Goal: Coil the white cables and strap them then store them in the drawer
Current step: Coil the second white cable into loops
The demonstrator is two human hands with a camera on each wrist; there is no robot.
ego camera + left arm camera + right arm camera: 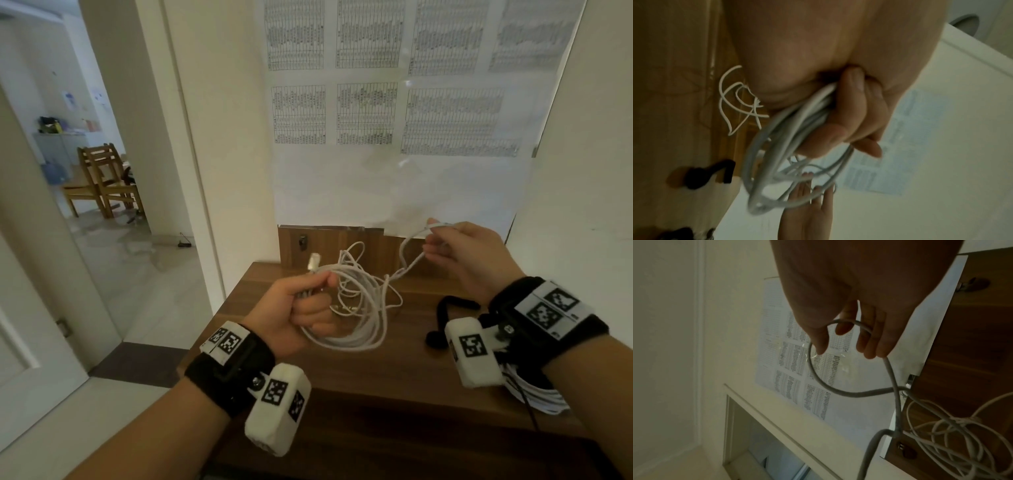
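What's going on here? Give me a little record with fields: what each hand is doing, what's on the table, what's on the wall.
left hand: grips a bundle of white cable loops, plug end sticking up
right hand: pinches a loose stretch of the same cable, raised above the table
table: wooden; black strap lying near the right wrist
second coil: white, partly hidden under the right wrist
wall: printed sheets of tables

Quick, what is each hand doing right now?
Left hand: closed, gripping the coiled loops of white cable.
Right hand: closed, pinching a free stretch of the same cable, raised above the wooden table.
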